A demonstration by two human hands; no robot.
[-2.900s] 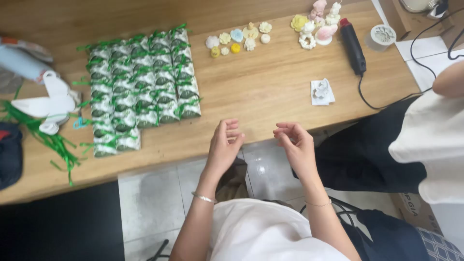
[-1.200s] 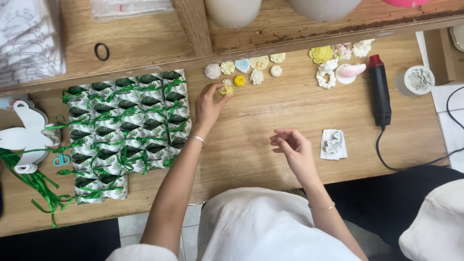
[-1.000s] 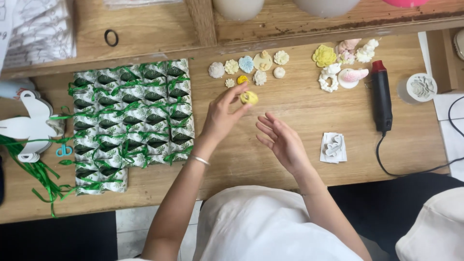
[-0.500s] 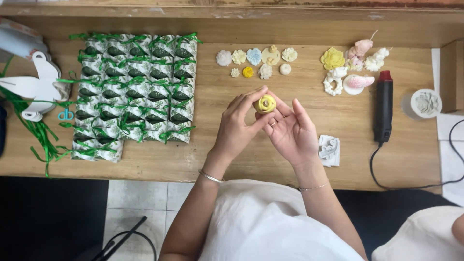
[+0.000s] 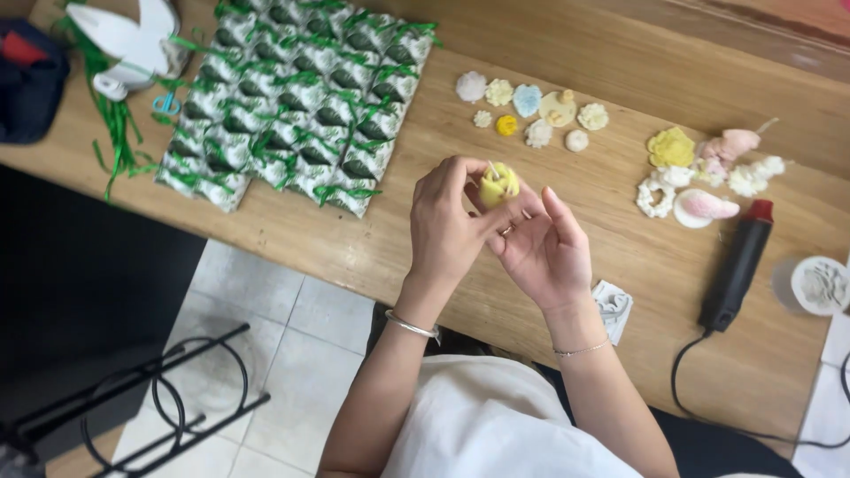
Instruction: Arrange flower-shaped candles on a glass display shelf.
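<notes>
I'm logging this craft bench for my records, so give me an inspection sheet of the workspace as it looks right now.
Surface: wooden table, bare strip along the near edge.
Job's things: small yellow flower-shaped piece pinched between both hands above the table.
Clutter: block of green-ribboned wrapped packets; row of small pastel flower pieces; second cluster of yellow, pink and white pieces; black heat tool with red tip; white mould; round white dish; loose green ribbon.
Grippers: left hand and right hand both closed on the yellow piece.
Cables: black cord runs off the heat tool.
Surroundings: tiled floor, black wire stand.
</notes>
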